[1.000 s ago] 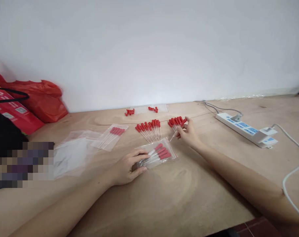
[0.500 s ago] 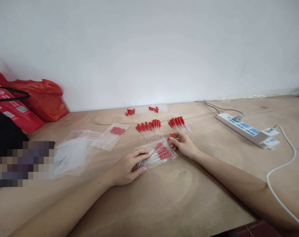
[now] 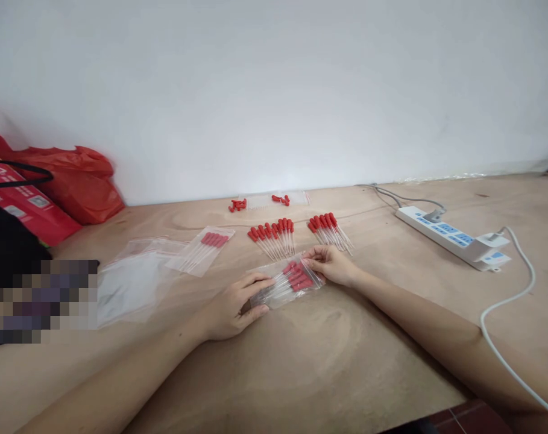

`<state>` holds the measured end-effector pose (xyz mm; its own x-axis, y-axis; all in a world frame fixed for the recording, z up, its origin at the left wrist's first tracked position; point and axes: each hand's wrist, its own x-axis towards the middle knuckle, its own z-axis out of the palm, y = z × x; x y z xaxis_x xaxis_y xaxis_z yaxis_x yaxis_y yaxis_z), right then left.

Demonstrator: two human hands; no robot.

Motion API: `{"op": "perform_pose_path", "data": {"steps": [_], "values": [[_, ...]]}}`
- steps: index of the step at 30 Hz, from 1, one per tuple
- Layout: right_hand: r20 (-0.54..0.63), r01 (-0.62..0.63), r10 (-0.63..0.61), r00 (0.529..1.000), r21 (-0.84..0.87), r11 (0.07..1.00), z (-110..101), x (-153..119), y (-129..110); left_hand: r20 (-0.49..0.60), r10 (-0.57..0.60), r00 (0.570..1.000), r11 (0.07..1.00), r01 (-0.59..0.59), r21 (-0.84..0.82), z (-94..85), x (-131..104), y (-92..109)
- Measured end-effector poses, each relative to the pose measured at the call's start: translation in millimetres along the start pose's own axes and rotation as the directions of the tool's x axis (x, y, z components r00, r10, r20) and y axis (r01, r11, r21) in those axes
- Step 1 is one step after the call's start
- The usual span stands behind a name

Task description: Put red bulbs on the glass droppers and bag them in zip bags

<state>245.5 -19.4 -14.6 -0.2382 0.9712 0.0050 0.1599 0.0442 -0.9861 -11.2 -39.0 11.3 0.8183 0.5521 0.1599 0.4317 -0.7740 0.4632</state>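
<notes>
In front of me lies a clear zip bag (image 3: pixel 274 295) holding several droppers (image 3: pixel 298 276) with red rubber bulbs and thin clear stems. My left hand (image 3: pixel 237 304) grips the bag's left end, fingers on top and thumb at the near edge. At the bag's open right end, my right hand (image 3: pixel 330 264) has its fingers pinched on the bulb end of a dropper, which is mostly hidden by the fingers and the bag. Just beyond are two fanned groups of loose droppers, one on the left (image 3: pixel 274 235) and one on the right (image 3: pixel 328 229).
A filled bag of droppers (image 3: pixel 201 250) lies left, beside flat clear bags (image 3: pixel 129 283). Loose red bulbs (image 3: pixel 238 205) and more bulbs (image 3: pixel 281 199) lie near the wall. A power strip (image 3: pixel 450 235) with cables is on the right; red bags (image 3: pixel 75 181) stand at the left.
My right hand has moved slightly left and down against the bag's mouth. The dropper it holds has gone further into the bag. My left hand has stayed put.
</notes>
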Motion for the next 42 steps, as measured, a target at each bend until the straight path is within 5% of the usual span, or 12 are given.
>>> {"op": "perform_pose_path", "data": {"steps": [8,15,21,26,31,37,42], "values": [[-0.100,-0.037,0.036,0.994,-0.006,0.999,4.8,4.1,6.1,-0.009,0.034,0.999,0.999,-0.034,0.033,1.7,-0.5,-2.1],[0.047,-0.056,0.054,0.997,0.041,0.998,0.0,0.1,-0.9,-0.007,0.034,0.999,0.999,-0.034,0.030,1.9,-0.8,-1.8],[0.024,-0.070,0.069,0.997,0.054,0.996,-0.1,-1.5,-6.6,-0.002,0.026,1.000,0.999,-0.026,0.038,0.9,-0.3,-1.6],[-0.055,-0.170,0.171,0.984,0.029,0.985,-2.3,-2.9,-10.5,-0.108,-0.003,0.994,1.000,0.005,0.017,-0.3,0.6,-1.8],[0.070,-0.137,0.139,0.988,-0.039,0.990,-5.5,-3.7,-6.0,-0.214,-0.129,0.968,0.991,0.120,-0.057,-1.1,8.7,-7.3],[0.173,-0.080,0.081,0.982,-0.013,0.997,-3.6,-3.3,-5.0,-0.143,-0.335,0.931,0.936,0.312,-0.162,-2.7,35.6,-8.5],[0.233,0.105,-0.107,0.967,0.023,0.994,9.6,-8.2,-6.5,-0.008,-0.503,0.865,0.827,0.478,-0.296,-0.4,55.2,-1.1]]}}
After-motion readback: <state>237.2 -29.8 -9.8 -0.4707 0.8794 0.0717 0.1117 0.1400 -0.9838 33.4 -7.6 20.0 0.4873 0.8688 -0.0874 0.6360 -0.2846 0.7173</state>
